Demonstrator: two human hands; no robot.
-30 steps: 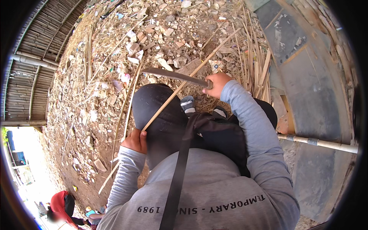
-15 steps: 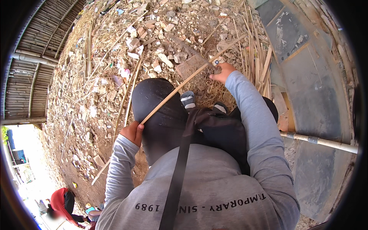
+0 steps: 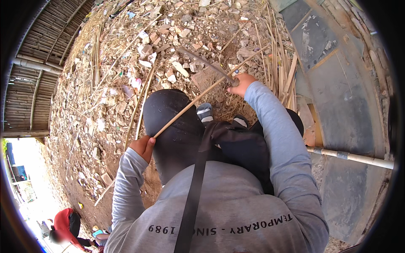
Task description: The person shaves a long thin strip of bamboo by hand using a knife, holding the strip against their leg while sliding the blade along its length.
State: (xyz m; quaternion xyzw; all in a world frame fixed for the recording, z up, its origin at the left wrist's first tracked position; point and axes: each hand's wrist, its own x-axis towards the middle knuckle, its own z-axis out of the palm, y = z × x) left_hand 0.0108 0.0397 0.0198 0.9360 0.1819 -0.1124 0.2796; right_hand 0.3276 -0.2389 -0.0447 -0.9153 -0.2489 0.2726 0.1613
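Note:
A long, thin bamboo strip [image 3: 190, 105] slants across my lap, over the raised dark-clothed knee. Its near end is pinched in my left hand [image 3: 142, 147], closed between thumb and fingers. My right hand [image 3: 244, 84] is closed round a long-bladed knife [image 3: 206, 62] with a dull grey-brown blade that points to the upper left. Blade and strip cross right beside the right fingers. The handle is mostly hidden in the grip. Whether the blade touches the strip I cannot tell. Beyond the right hand, the far end of the strip sticks out.
Rubble, straw and scraps cover the ground. Split bamboo strips [image 3: 282, 63] lie at the upper right, with more [image 3: 145, 99] left of my knee. Grey sheet panels [image 3: 337, 105] and a pole [image 3: 354, 158] line the right; a bamboo wall [image 3: 25, 97] stands left. A person in red [image 3: 65, 223] bends over, lower left.
The knife has turned, its blade now showing narrower and angled higher. My right hand has shifted slightly left, and the left hand slightly left and down with the strip.

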